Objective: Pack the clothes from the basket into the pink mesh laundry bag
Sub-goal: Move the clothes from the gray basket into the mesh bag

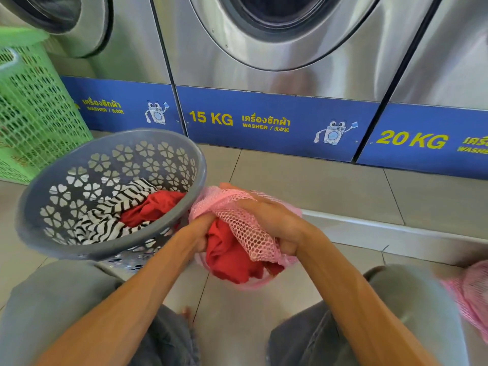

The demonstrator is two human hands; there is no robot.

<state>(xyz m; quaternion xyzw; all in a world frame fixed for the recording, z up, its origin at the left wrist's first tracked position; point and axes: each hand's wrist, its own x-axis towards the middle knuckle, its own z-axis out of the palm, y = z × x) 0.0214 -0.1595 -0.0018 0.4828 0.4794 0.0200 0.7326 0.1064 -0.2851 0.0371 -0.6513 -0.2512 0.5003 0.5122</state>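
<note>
A grey plastic basket (39, 196) with flower-shaped holes tilts toward me at the left. Inside it lie a black-and-white striped garment (105, 217) and a red garment (153, 207). Right of the basket I hold the pink mesh laundry bag (245, 225) above the floor. Another red garment (229, 257) sits partly inside the bag's mouth. My left hand (203, 231) is pushed into the bag's opening, fingers closed on the red cloth. My right hand (269, 217) grips the bag's mesh from above.
Steel washing machines (277, 62) with blue base panels stand across the back. A green laundry basket (34, 112) is at the far left. A second pink mesh bag (472, 297) lies on my right knee. Tiled floor and a low step (396, 228) run behind the bag.
</note>
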